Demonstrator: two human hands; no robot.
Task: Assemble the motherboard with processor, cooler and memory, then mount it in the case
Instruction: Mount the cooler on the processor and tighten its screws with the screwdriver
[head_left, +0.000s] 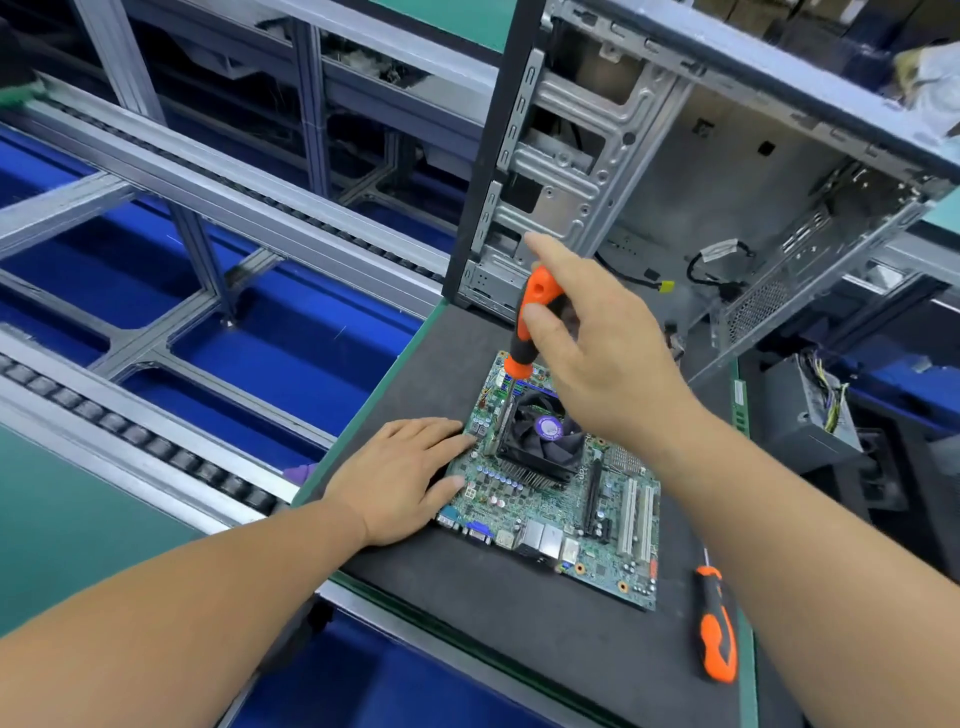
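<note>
A green motherboard (563, 512) lies flat on the black mat (519, 613). A black cooler (540, 439) with a fan and a purple centre label sits on the board. My right hand (597, 343) grips the handle of an orange-and-black screwdriver (527, 322), held upright with its shaft reaching down at the cooler's far left corner. My left hand (402, 475) rests flat on the board's left edge, fingers straight. Behind the mat stands the open metal case (675, 171), with loose cables inside.
A second orange-and-black screwdriver (717, 623) lies on the mat at the right of the board. A grey power supply (810, 410) with wires sits at the right. A roller conveyor rail (156, 447) and aluminium framing over blue panels run along the left.
</note>
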